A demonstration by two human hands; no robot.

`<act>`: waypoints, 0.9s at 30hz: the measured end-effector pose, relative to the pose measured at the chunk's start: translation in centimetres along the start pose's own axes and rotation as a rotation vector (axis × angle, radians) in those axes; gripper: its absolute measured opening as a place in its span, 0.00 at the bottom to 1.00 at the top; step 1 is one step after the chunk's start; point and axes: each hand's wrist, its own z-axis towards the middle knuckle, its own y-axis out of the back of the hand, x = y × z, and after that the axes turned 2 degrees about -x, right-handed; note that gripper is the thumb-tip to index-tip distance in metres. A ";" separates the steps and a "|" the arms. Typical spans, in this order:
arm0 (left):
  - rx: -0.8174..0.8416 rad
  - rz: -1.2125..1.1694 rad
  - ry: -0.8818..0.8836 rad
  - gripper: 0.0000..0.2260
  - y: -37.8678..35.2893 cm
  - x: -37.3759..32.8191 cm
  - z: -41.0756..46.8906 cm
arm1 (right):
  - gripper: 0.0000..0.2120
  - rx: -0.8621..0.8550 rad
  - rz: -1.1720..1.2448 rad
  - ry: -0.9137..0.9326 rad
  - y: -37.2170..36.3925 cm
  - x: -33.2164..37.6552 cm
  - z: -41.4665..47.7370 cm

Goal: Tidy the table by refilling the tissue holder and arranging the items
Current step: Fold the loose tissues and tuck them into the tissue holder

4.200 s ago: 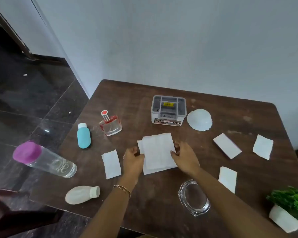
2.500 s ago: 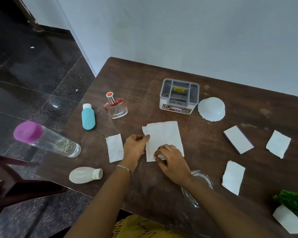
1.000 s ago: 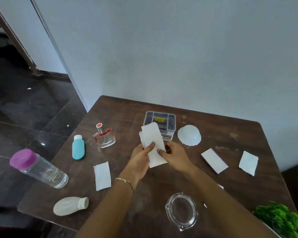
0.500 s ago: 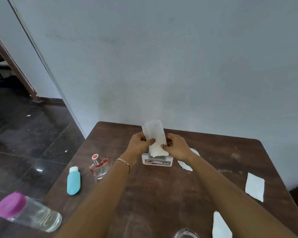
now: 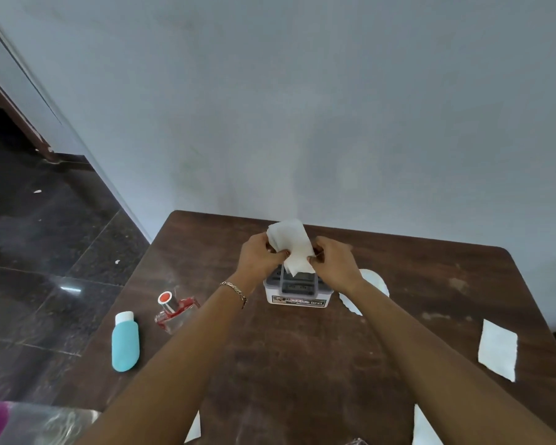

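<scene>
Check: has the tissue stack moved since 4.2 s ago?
Yes. The tissue stack left the table, went toward the wall, and now sits upright over the holder, in both hands.

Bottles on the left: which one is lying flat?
The blue bottle with the white cap lies flat on the table. The perfume bottle beside it stands upright, red cap upward.

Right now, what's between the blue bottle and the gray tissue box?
In the head view, a small glass perfume bottle with a red cap stands between the blue bottle and the tissue box. The left forearm also crosses there.
</scene>
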 end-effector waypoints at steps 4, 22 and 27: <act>-0.022 0.075 -0.041 0.13 -0.3 0.1 0.4 | 0.06 0.010 0.001 0.002 -0.4 -0.2 0.4; -0.001 0.268 -0.157 0.07 -0.9 1.1 0.5 | 0.22 -0.105 -0.112 0.088 -0.5 -1.1 -0.6; -0.006 0.306 -0.147 0.10 -1.3 1.3 0.6 | 0.17 -0.076 -0.164 0.135 -0.4 -1.2 -0.6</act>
